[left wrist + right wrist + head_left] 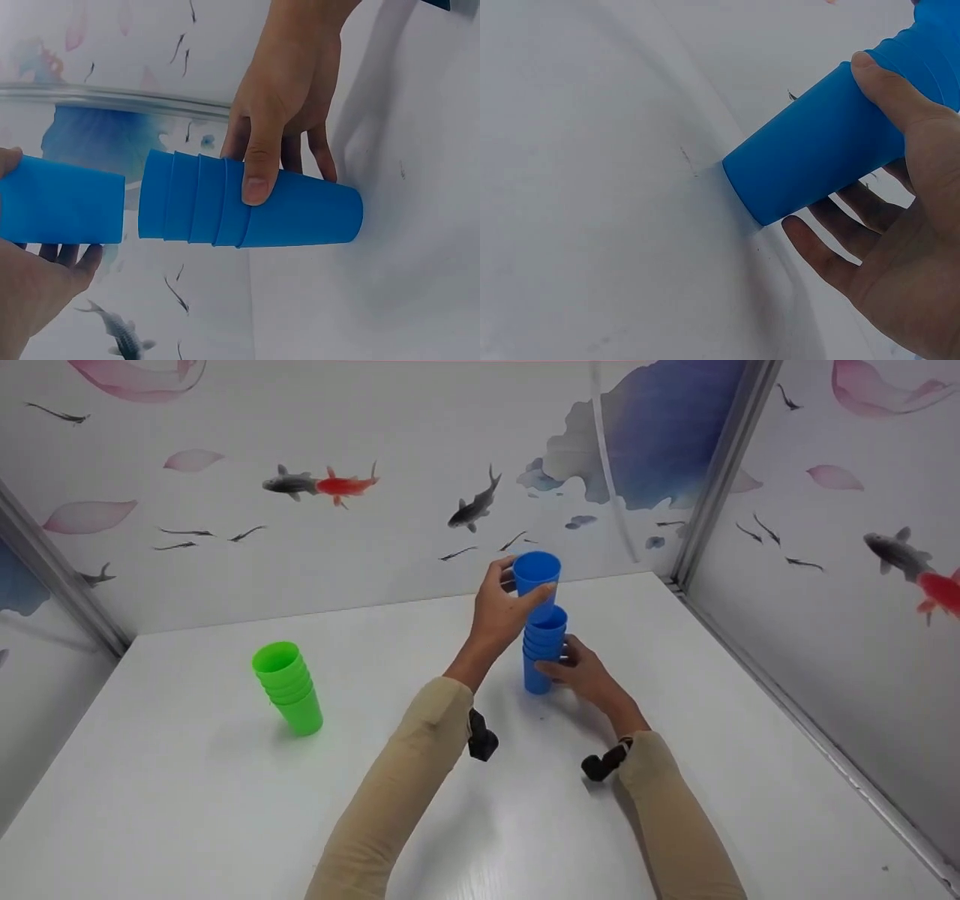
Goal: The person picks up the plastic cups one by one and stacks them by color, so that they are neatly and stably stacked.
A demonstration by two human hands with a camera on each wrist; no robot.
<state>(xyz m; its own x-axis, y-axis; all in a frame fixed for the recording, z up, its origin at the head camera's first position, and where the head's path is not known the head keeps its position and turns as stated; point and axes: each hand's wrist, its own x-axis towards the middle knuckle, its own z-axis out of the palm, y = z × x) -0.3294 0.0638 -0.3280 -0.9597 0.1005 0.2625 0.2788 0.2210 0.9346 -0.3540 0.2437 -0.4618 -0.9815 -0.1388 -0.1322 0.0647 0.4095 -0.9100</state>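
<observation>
In the head view my left hand grips a single blue cup by its sides, thumb at the front and fingers behind. This cup is held upright just above a stack of blue cups standing on the table. A small gap shows between cup and stack in the left wrist view. My right hand holds the stack, thumb on the near side and fingers around the other, as the right wrist view also shows. Its lower fingers stand slightly apart from the cup wall.
A stack of green cups stands on the white table to the left, leaning slightly in view. Behind the table rises a white wall panel printed with fish and petals. Another printed panel closes off the right side.
</observation>
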